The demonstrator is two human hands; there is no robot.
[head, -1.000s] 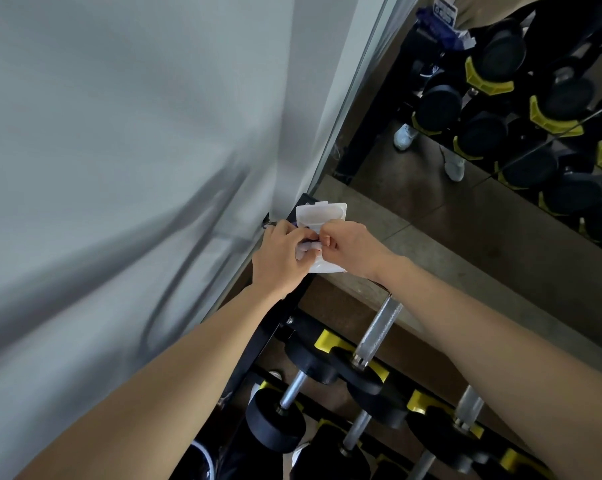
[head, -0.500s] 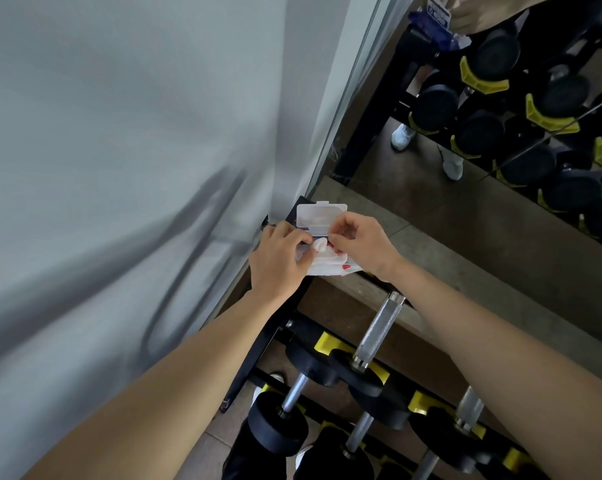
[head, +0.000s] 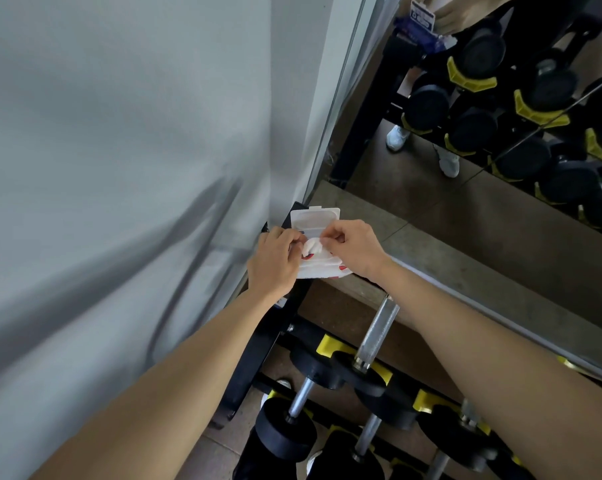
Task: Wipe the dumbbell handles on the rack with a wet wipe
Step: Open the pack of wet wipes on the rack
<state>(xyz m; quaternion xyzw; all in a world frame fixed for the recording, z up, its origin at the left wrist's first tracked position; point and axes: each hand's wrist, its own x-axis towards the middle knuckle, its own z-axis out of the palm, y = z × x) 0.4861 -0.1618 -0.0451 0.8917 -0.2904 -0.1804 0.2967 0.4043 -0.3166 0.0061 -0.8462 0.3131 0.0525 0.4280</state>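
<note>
White wipe [head: 310,245] pokes from the pack [head: 322,267] atop the rack [head: 258,358] corner, handles [head: 375,332] below; right hand [head: 355,249] pinches it, left hand [head: 275,265] seemingly grips the pack. A sharp tug could drag extra wipes or topple it.

Can't read red print on wipe pack [head: 318,267]: too small, half covered by left hand [head: 275,261] and right hand [head: 353,249]. Mostly hidden behind pinching right fingers: wet wipe [head: 310,247]. Cut off at 5 o'clock edge: lower dumbbells [head: 348,462]. Blur-smeared at 9 o'clock: wall [head: 119,168]. Illegible at 1 o'clock: mirrored label [head: 421,15].
</note>
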